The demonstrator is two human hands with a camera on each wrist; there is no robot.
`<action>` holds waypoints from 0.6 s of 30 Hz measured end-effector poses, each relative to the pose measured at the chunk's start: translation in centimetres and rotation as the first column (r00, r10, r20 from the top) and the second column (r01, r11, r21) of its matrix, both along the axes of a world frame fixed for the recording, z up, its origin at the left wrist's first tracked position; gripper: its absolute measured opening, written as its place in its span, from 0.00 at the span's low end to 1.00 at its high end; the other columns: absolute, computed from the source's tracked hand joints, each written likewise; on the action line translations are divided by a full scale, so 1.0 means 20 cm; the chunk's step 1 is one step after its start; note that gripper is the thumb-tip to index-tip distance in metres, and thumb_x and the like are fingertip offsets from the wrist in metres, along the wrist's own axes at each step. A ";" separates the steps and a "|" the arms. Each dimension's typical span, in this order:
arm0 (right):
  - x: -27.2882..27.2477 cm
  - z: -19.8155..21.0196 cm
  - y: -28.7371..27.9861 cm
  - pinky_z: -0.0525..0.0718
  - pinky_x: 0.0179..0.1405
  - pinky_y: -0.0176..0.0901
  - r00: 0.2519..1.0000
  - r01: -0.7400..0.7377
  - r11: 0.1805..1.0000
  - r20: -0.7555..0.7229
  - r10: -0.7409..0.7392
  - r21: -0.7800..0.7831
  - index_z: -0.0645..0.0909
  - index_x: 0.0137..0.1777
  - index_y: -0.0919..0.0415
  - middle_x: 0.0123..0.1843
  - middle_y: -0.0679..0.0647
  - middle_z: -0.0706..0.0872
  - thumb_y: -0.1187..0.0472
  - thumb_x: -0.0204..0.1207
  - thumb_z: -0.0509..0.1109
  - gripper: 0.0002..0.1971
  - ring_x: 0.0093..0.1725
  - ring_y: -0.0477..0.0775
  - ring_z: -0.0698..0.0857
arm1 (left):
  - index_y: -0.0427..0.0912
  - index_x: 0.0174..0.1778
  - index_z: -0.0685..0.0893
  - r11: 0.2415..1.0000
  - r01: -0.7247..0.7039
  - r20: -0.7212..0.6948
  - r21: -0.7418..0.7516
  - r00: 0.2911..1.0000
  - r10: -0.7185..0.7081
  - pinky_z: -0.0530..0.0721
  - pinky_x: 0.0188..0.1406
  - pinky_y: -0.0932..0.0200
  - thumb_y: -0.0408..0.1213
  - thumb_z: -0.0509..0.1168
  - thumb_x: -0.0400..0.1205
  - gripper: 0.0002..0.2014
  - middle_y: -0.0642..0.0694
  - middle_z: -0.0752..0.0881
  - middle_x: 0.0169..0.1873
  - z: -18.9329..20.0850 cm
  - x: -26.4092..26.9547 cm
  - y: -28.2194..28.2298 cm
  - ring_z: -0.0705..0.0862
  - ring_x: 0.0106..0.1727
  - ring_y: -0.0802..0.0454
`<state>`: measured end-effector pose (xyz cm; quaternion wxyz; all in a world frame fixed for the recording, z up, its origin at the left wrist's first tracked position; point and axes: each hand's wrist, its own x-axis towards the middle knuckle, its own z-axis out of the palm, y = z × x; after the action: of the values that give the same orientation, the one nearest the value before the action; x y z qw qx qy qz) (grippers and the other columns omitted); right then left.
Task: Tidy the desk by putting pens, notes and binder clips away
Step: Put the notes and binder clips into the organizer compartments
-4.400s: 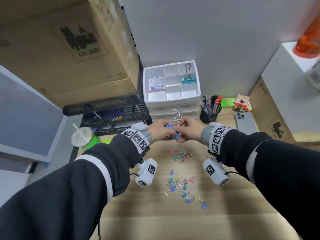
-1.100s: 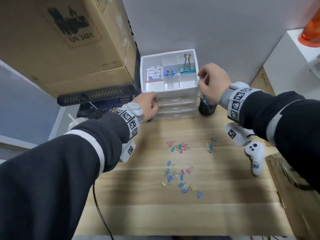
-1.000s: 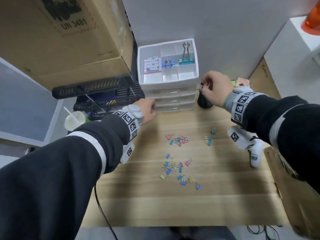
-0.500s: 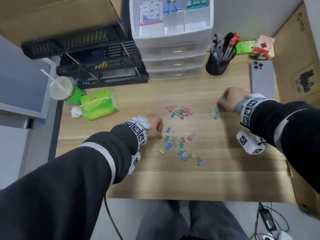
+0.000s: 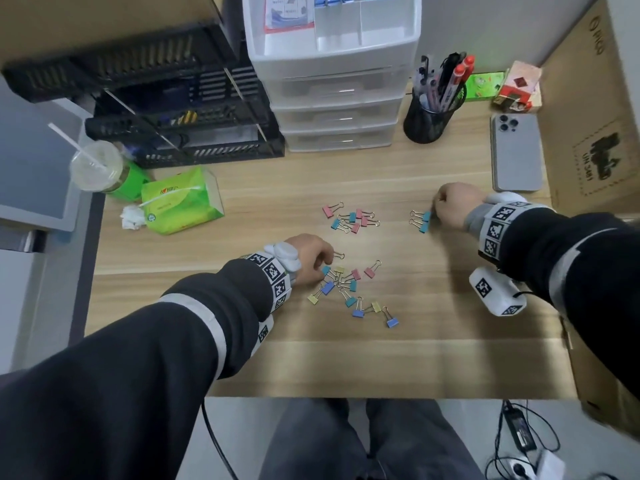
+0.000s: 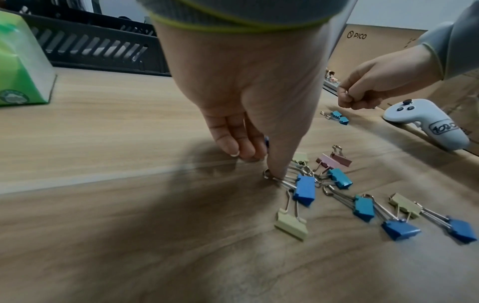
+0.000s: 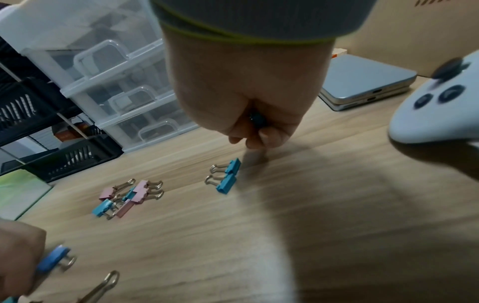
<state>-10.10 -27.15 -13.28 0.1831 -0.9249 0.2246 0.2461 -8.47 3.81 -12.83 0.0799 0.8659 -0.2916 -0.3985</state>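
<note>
Small coloured binder clips lie on the wooden desk [image 5: 346,358] in a near cluster [image 5: 349,289], a far cluster [image 5: 351,218] and a teal pair [image 5: 420,221]. My left hand [image 5: 325,268] is at the near cluster's left edge. It grips a blue clip [image 7: 54,258] in curled fingers, and its thumb tip [image 6: 274,170] presses a wire handle. My right hand [image 5: 437,207] is a fist just right of the teal pair [image 7: 228,176], with a teal clip [image 7: 256,119] held inside it. The white drawer organiser [image 5: 332,57] stands at the back.
A black pen cup [image 5: 429,123] stands right of the organiser, and a phone [image 5: 516,152] and cardboard box [image 5: 595,116] lie further right. Black trays [image 5: 173,109], a drink cup [image 5: 97,168] and a green tissue pack [image 5: 180,202] fill the left. A white controller [image 5: 498,292] hangs under my right wrist.
Both hands came down from the organiser to the desk, the left to the near cluster and the right to the teal pair. The view tilted down; a blue clip now lies in the organiser tray.
</note>
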 end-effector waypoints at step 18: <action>-0.11 -0.08 0.07 0.72 0.44 0.45 0.988 -0.144 0.987 -0.039 0.148 0.073 0.74 0.52 0.60 0.51 0.59 0.85 0.60 0.82 0.64 0.04 0.45 0.60 0.80 | 0.45 0.43 0.80 0.927 -0.327 -0.029 -0.182 0.944 0.327 0.75 0.33 0.61 0.26 0.67 0.73 0.10 0.48 0.82 0.39 0.02 -0.02 0.00 0.78 0.38 0.49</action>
<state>-12.39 -25.81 -14.80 0.1917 -0.9262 0.1515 0.2870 -8.80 3.91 -12.42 0.2246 0.8917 -0.1789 -0.3499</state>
